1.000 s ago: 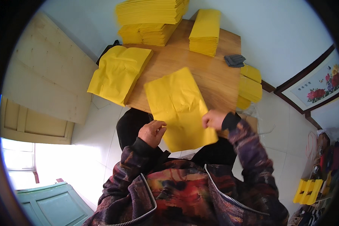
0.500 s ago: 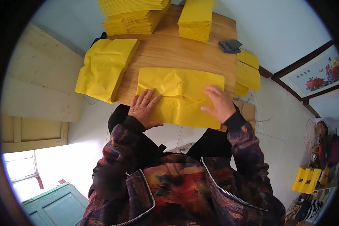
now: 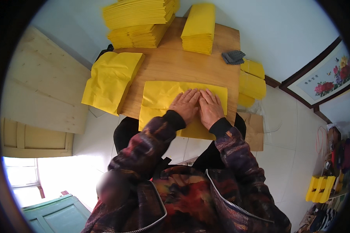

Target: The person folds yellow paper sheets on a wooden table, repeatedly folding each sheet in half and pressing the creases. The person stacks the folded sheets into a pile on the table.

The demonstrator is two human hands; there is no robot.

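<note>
A creased sheet of yellow paper (image 3: pixel 159 95) lies along the near edge of the wooden table, its near part hanging past that edge. My left hand (image 3: pixel 186 104) rests flat on it near the middle, fingers stretched forward. Right beside it, my right hand (image 3: pixel 210 108) also lies flat on the paper, with the fingertips of both hands close together. Neither hand grips anything. To the left, a stack of creased yellow paper (image 3: pixel 112 81) sits at the table's corner and sticks out over the edge.
Tall stacks of folded yellow paper (image 3: pixel 138 35) and a narrower stack (image 3: pixel 198 31) stand at the back of the wooden table (image 3: pixel 171 64). A dark grey cloth (image 3: pixel 233 57) lies near the right edge. Yellow bundles (image 3: pixel 252 83) and brown cardboard (image 3: pixel 252 130) are beyond it.
My left hand has moved right from the sheet's left edge to its middle. My right hand has come inward and settled beside it. The view has shifted slightly.
</note>
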